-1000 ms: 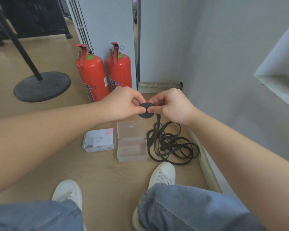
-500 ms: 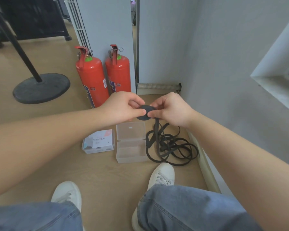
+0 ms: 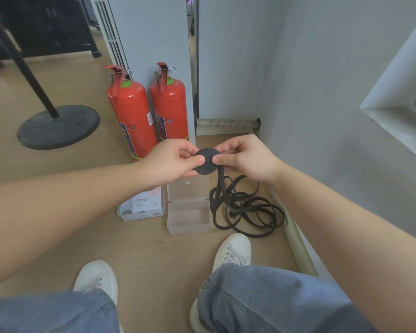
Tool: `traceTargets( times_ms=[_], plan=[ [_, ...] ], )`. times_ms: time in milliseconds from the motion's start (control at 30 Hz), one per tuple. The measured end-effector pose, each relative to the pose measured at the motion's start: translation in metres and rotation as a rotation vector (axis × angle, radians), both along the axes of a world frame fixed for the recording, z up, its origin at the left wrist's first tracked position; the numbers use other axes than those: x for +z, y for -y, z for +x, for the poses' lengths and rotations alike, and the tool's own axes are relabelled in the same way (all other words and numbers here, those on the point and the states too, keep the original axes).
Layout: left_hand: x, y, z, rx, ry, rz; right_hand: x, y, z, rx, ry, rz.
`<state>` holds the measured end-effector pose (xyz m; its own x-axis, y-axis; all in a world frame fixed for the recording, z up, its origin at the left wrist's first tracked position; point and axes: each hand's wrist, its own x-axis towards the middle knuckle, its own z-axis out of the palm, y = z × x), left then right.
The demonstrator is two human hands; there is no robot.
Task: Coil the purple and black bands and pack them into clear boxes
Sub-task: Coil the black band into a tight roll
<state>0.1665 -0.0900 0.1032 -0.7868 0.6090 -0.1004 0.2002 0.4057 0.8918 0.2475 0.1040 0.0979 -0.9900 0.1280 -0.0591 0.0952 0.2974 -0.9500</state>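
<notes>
Head view: both hands are raised over the floor (image 3: 87,236), in front of the knees. The left hand (image 3: 175,159) pinches the left edge of a flat black coil (image 3: 207,162) between thumb and curled fingers. The right hand (image 3: 245,159) pinches the right edge the same way, thumb on the near face. From the coil's right side one strand of the black band (image 3: 247,210) drops to a loose tangle on the floor, near the wall edge and just beside the open clear box (image 3: 189,218).

That box sits with its lid back and nothing inside. Just to its left is a shut box with a printed label (image 3: 142,205); whether the purple band is in it cannot be told. Two fire extinguishers (image 3: 169,109) stand at the far edge of the floor against the wall.

Against half a second ago, the coil has turned from nearly edge-on to face the camera, and the hands have lifted a little. A second ago it faced much as it does now, which looks like one more turn of winding. The tangle on the floor looks about as large as before.

So the black band is probably only partly coiled, with most of its length left to wind. The box has to wait until then, and a slack pinch could let the turns spring loose.
</notes>
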Motion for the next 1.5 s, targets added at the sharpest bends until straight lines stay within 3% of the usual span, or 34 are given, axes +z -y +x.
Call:
traceTargets(
  times_ms=[167,267,333,467,533,733,800,1033,1100,1333,1500],
  plan=[
    [0.009,-0.001,-0.001,-0.065,-0.143,-0.081,0.006,0.003,-0.002,0.037,-0.043,0.3],
    [0.013,-0.003,0.0,-0.067,-0.185,-0.109,0.011,0.005,-0.003,0.048,-0.078,0.332],
    [0.011,-0.003,0.0,-0.031,-0.12,-0.062,0.01,0.005,-0.003,0.035,-0.071,0.253],
    [0.001,-0.004,0.009,0.056,0.19,0.165,0.008,-0.002,0.001,0.045,-0.034,0.097],
    [-0.003,-0.005,0.012,0.055,0.232,0.185,0.009,-0.004,0.004,0.046,-0.028,0.083],
    [0.007,-0.005,0.006,-0.008,-0.073,-0.013,0.018,0.001,0.001,0.088,-0.036,0.456],
    [0.012,-0.006,0.004,-0.011,-0.094,-0.017,0.02,0.005,0.0,0.086,-0.073,0.506],
    [0.001,-0.008,0.008,0.057,0.23,0.198,0.016,0.0,0.003,-0.023,-0.101,0.091],
    [-0.002,-0.008,0.01,0.052,0.229,0.206,0.015,-0.001,0.004,-0.016,-0.081,0.07],
    [0.014,-0.001,0.0,-0.058,-0.038,-0.006,0.023,0.005,-0.002,0.033,-0.118,0.33],
    [0.015,0.0,-0.001,-0.019,0.052,0.072,0.023,-0.004,-0.001,0.057,-0.034,0.082]
  ],
)
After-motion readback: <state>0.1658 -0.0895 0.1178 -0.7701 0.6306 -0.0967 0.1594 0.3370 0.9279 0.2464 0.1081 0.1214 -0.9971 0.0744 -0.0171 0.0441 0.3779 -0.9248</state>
